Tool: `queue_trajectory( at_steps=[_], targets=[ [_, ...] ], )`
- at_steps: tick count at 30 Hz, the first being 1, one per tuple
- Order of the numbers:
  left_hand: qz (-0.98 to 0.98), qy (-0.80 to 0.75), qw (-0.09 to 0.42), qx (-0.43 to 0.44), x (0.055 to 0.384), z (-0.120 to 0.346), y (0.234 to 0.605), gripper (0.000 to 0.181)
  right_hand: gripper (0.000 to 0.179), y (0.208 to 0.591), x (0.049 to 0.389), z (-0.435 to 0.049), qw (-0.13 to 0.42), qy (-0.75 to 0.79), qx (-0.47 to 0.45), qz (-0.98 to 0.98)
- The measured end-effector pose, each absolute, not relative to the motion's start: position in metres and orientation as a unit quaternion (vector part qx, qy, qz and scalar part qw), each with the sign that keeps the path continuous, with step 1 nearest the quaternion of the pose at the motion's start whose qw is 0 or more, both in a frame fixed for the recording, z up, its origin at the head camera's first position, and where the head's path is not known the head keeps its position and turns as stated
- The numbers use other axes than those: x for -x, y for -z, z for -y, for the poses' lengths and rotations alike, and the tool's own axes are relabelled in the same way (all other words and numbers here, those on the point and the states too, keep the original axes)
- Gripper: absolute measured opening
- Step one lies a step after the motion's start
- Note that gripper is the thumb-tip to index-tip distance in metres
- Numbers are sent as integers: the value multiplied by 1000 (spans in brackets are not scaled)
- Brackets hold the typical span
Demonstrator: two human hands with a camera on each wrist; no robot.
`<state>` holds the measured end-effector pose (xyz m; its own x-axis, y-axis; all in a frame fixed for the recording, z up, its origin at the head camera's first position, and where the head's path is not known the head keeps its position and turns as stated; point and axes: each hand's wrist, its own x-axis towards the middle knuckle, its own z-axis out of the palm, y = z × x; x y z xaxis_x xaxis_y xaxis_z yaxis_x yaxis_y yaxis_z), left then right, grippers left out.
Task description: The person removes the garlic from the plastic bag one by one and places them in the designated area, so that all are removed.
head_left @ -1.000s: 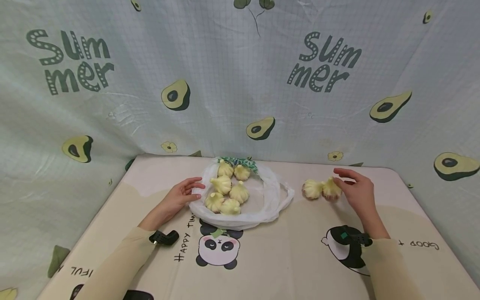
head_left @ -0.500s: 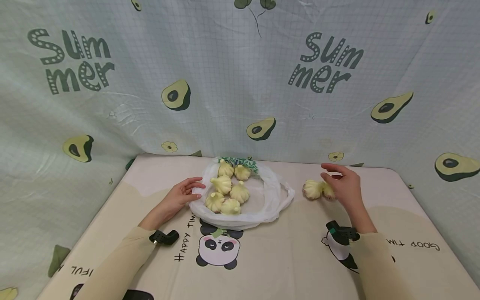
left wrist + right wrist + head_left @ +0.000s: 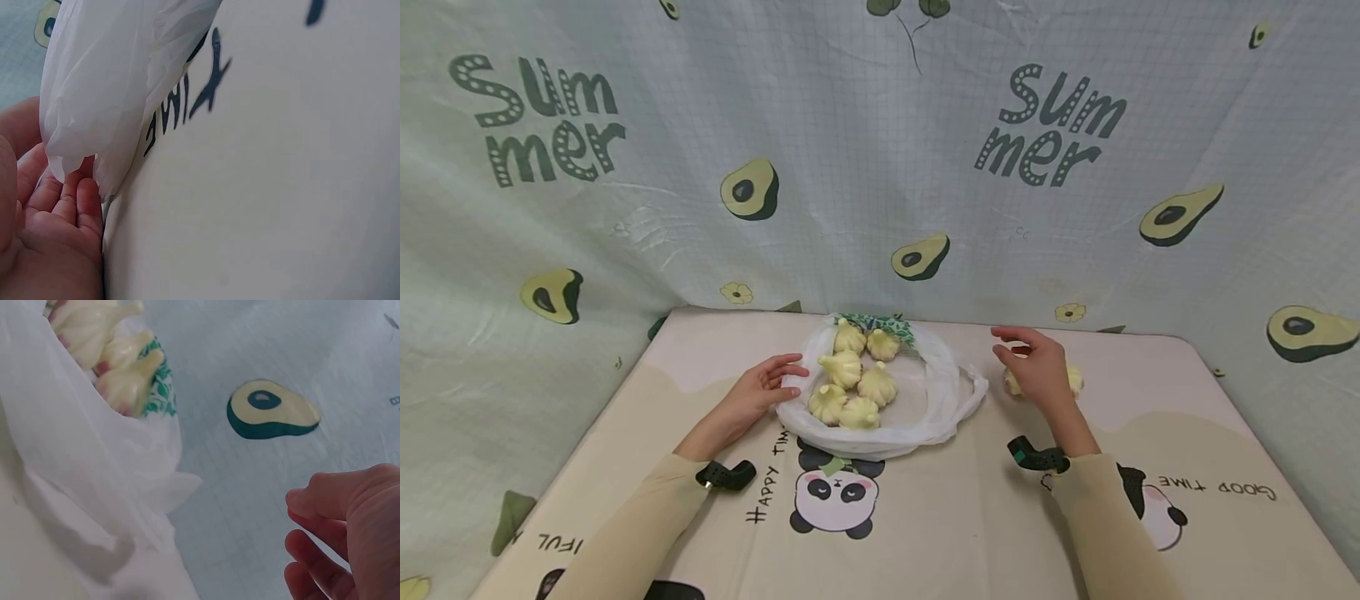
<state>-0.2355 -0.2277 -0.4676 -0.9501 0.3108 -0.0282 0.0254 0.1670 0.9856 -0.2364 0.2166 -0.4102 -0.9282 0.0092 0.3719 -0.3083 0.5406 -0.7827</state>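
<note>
A white plastic bag [image 3: 917, 435] lies with its mouth wide, its rim spread in a ring on the table. Several garlic bulbs [image 3: 877, 385] are inside, mostly toward the left. My left hand [image 3: 756, 398] rests at the bag's left side, thumb and fingers apart and loosely bent. In the left wrist view the white plastic [image 3: 106, 81] hangs against those fingers [image 3: 89, 199]. My right hand [image 3: 1037, 367] hovers right of the bag with fingers bent and nothing held. Behind it, two garlic bulbs [image 3: 1074, 381] on the table are partly hidden.
A beige printed cloth [image 3: 955, 517] covers the table. A hanging sheet [image 3: 835, 225] with avocado prints closes off the back and sides. The bag's loose handle [image 3: 976, 390] sticks out to the right.
My right hand has moved left from the two loose garlic bulbs toward the bag, carrying nothing. My left hand and the bag have stayed in place.
</note>
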Motion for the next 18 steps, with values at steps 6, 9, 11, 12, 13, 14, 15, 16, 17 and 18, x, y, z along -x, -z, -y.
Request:
queue_trajectory(
  at_steps=[6, 9, 11, 12, 13, 14, 15, 16, 17, 18],
  targets=[
    [-759, -632, 112, -112, 236, 229, 466, 61, 28, 417, 243, -193, 148, -461, -118, 867],
    [-757, -633, 111, -115, 236, 229, 467, 61, 27, 422, 245, -181, 126, -456, -128, 871],
    [-756, -634, 112, -116, 236, 229, 467, 61, 26, 425, 247, -173, 111, -453, -131, 875],
    [-755, -635, 112, -116, 237, 229, 467, 61, 26, 427, 248, -170, 102, -452, -131, 876],
    [-755, -636, 112, -116, 236, 229, 467, 61, 25, 428, 249, -166, 94, -452, -131, 878],
    [-754, -636, 113, -116, 236, 229, 467, 62, 25, 429, 249, -162, 86, -452, -131, 878],
    [-753, -638, 114, -116, 236, 229, 467, 62, 25, 430, 250, -159, 79, -451, -131, 879],
    [-752, -638, 115, -117, 236, 229, 467, 62, 25, 431, 250, -155, 74, -451, -134, 879],
    [-751, -639, 115, -117, 236, 229, 467, 62, 24, 431, 251, -152, 71, -450, -138, 880],
    [-751, -640, 115, -117, 236, 229, 467, 62, 24, 431, 251, -148, 69, -446, -141, 881]
  ],
)
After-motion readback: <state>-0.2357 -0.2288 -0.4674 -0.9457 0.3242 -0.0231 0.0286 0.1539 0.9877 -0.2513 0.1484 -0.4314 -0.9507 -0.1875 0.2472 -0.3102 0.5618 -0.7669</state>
